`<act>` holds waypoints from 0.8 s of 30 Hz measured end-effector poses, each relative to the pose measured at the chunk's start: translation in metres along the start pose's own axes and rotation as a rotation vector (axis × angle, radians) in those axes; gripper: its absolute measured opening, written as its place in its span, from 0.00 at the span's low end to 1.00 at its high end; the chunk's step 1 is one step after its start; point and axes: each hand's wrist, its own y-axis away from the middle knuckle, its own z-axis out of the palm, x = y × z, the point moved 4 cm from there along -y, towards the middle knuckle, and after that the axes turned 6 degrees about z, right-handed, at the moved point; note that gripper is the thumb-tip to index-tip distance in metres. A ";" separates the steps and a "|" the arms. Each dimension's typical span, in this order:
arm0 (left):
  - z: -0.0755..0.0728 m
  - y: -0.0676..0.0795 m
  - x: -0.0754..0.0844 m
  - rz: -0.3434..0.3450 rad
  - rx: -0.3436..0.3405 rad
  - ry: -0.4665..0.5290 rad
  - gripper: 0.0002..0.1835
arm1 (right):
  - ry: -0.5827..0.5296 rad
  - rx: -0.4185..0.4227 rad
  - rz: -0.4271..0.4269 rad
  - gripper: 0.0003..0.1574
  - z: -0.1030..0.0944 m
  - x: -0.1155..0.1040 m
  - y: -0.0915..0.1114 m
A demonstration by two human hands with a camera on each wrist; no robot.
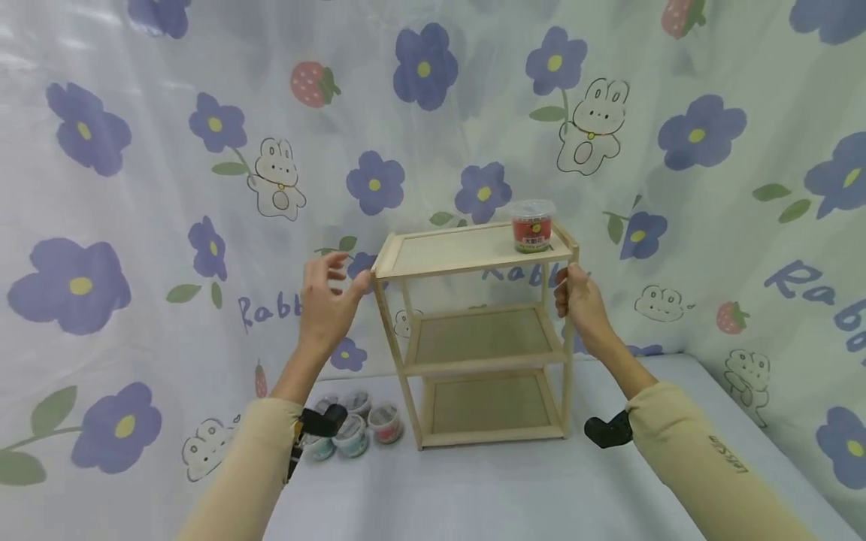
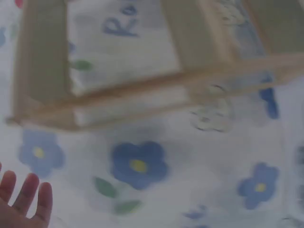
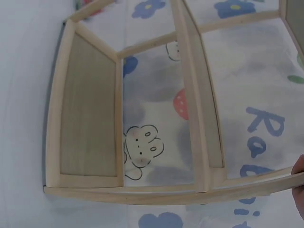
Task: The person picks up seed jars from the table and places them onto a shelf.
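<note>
A three-tier wooden shelf (image 1: 489, 367) with pale frame bars stands on the white table. My right hand (image 1: 583, 304) grips its right front post just below the top tier; fingertips of that hand (image 3: 299, 183) show at the edge of the right wrist view. By the upper left corner is my left hand (image 1: 330, 300), fingers spread and thumb close to the corner; whether the thumb touches it I cannot tell. In the left wrist view, the left fingers (image 2: 29, 194) are apart from the wood. A clear-lidded tub with a red label (image 1: 532, 227) sits on the top tier's right end.
Several small lidded tubs (image 1: 352, 436) stand together on the table (image 1: 487, 488), left of the shelf. Behind everything hangs a white curtain (image 1: 433, 135) printed with purple flowers, strawberries and rabbits.
</note>
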 end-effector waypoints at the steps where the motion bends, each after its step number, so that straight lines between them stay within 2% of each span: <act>1: -0.004 0.011 -0.014 -0.042 -0.008 -0.012 0.27 | 0.002 0.005 0.010 0.35 -0.001 0.001 0.000; 6: -0.019 0.076 -0.078 -0.275 -0.051 -0.094 0.25 | -0.001 0.011 0.011 0.38 -0.002 0.002 0.000; 10: -0.028 0.124 -0.115 -0.370 -0.102 -0.161 0.26 | -0.015 0.016 -0.013 0.39 0.000 0.001 0.000; 15: -0.035 0.171 -0.148 -0.437 -0.191 -0.218 0.28 | -0.041 0.026 -0.018 0.34 -0.002 -0.001 0.000; 19: -0.038 0.203 -0.174 -0.549 -0.249 -0.252 0.30 | -0.068 -0.001 -0.007 0.28 -0.005 -0.001 -0.001; 24: -0.028 0.234 -0.192 -0.671 -0.320 -0.284 0.31 | -0.074 -0.024 -0.001 0.21 -0.007 0.001 -0.003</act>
